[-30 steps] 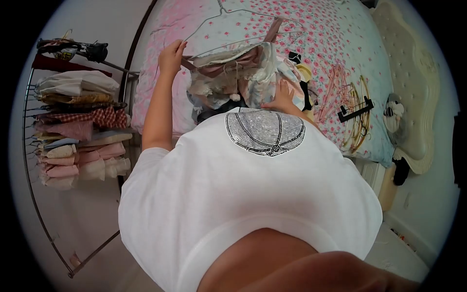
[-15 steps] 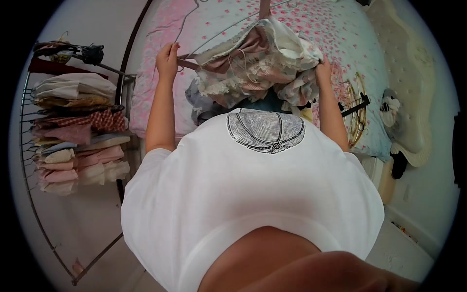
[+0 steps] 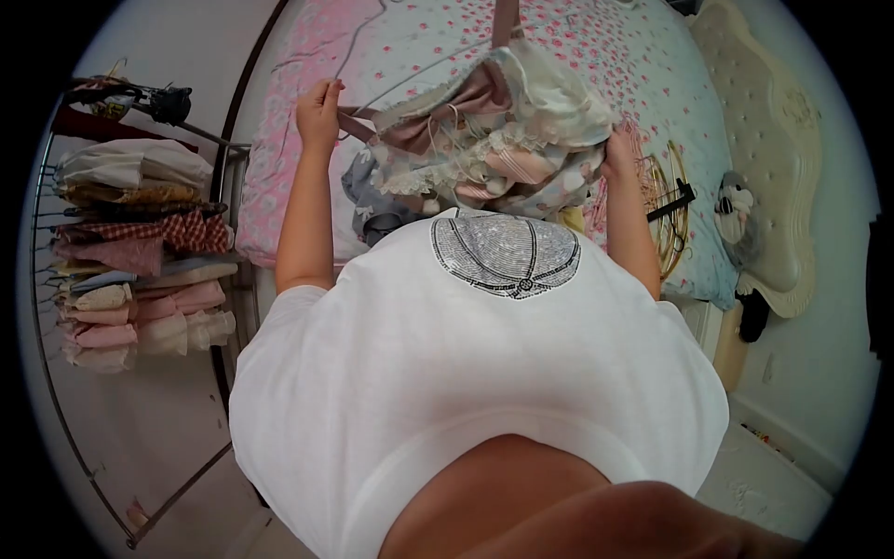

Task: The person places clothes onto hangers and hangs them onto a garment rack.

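A pale floral garment [image 3: 521,140] with lace trim and dusty-pink straps hangs stretched above the bed. My left hand [image 3: 319,110] is closed on the lower corner of a thin wire hanger [image 3: 410,77], close to one strap. At the garment's other side, my right hand [image 3: 618,151] is closed on its fabric edge. The second strap [image 3: 505,20] runs up over the hanger bar. Grey-blue cloth [image 3: 363,191] lies under the garment on the left.
A clothes rack [image 3: 39,307] with hanging garments [image 3: 144,252] stands at the left. On the bed [image 3: 298,47], gold hangers and a black clip hanger [image 3: 672,203] lie at the right, near a plush toy [image 3: 736,200] and the padded headboard [image 3: 773,121].
My right hand has gone from lying flat on the clothes to gripping the garment's edge, lifting and spreading it. My left hand still holds the hanger, which has shifted slightly.
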A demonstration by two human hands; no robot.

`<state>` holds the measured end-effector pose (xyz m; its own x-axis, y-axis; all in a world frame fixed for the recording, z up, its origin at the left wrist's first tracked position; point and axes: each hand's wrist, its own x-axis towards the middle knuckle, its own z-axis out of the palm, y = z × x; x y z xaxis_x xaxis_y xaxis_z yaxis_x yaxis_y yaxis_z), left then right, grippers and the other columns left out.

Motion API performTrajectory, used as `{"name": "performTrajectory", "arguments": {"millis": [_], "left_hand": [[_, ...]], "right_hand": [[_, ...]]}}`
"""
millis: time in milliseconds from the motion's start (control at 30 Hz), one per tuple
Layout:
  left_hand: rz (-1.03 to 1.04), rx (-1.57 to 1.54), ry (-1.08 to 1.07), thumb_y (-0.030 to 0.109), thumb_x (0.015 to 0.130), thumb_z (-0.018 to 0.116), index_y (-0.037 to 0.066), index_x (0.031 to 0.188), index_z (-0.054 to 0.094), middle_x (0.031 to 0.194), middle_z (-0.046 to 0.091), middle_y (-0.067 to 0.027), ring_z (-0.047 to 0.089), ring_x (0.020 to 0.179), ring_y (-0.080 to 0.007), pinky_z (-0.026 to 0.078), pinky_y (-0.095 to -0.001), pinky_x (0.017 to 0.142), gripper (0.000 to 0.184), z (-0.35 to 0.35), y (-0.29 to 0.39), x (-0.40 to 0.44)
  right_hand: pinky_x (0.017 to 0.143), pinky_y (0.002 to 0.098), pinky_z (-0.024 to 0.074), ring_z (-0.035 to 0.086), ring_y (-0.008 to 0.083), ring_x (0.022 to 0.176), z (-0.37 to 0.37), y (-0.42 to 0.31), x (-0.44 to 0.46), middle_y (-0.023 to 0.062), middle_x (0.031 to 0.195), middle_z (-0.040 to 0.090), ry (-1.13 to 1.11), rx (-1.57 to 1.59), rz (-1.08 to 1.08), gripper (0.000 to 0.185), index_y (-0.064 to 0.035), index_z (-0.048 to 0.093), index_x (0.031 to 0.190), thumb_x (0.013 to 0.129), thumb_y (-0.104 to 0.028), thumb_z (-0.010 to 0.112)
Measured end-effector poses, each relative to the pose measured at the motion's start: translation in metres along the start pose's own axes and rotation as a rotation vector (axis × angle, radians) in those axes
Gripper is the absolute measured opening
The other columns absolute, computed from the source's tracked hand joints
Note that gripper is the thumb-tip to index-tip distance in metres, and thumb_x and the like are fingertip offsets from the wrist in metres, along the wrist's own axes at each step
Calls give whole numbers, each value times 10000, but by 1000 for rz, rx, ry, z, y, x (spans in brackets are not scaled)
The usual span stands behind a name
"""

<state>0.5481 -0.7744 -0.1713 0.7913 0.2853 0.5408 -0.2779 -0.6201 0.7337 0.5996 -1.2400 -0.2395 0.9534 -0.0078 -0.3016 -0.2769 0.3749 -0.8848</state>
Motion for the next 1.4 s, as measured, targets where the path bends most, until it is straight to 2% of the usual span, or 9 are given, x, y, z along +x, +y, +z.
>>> {"name": "performTrajectory", "arguments": {"millis": [167,267,467,567,667,867,967,1067,1400], "left_hand": [[-45,125,-118,330,837,513,88,820,620,646,581,-62,558,587,-183,402,-273,539,265,19,3,-13],[-107,148,-161,342,838,511,95,819,617,644,580,-56,559,591,-179,403,-279,545,269,26,6,-16],[-89,95,-151,327,838,521,75,817,616,644,579,-59,547,590,-166,401,-276,551,270,25,21,-15],[-49,52,-153,309,837,529,65,818,617,647,580,-59,539,589,-155,401,-273,556,260,25,26,-12],[-23,2,-139,300,838,530,59,822,617,650,581,-57,534,590,-146,401,-269,560,257,26,28,-13],[-116,29,-91,307,830,540,53,833,622,646,580,-56,529,591,-136,402,-263,565,267,21,16,-4],[-116,51,-59,308,824,549,52,824,625,636,575,-52,523,589,-131,402,-260,568,267,18,11,4],[-66,44,-66,301,822,554,50,812,628,635,576,-44,518,590,-120,401,-256,569,262,19,8,10],[-27,-158,-121,247,815,588,2,817,630,649,589,-39,505,610,-82,401,-229,569,248,23,43,9]], "right_hand": [[884,366,405,453,279,1115,-27,48,-4,157,1213,455,137,-721,47,557,-10,402,1226,732,-198,580],[957,352,331,336,307,1209,-1,59,-25,185,1322,308,-81,-753,-130,883,-24,230,1322,635,-322,697],[1012,523,141,155,348,1292,52,67,-29,244,1369,169,175,-1360,-425,1195,7,82,1346,495,-490,758],[997,570,112,290,329,1242,68,67,-27,202,1318,319,347,-1401,-691,1112,-8,70,1352,566,-428,736],[947,498,286,483,295,1086,66,58,-9,137,1147,527,255,-1305,-571,851,-18,290,1300,631,-328,716],[797,356,430,578,308,878,31,15,11,149,902,620,-117,-790,-570,298,-69,591,1025,735,-138,582],[879,371,399,579,321,812,39,-29,-24,162,876,616,-110,-825,-410,284,-80,588,1007,725,-91,560],[964,400,341,577,304,739,55,-54,-57,139,806,618,-55,-1158,-777,268,-96,597,965,706,-51,543],[1004,486,262,596,264,742,94,-101,-128,95,766,626,-7,-1363,-1104,273,-69,603,912,656,-4,534]]}}
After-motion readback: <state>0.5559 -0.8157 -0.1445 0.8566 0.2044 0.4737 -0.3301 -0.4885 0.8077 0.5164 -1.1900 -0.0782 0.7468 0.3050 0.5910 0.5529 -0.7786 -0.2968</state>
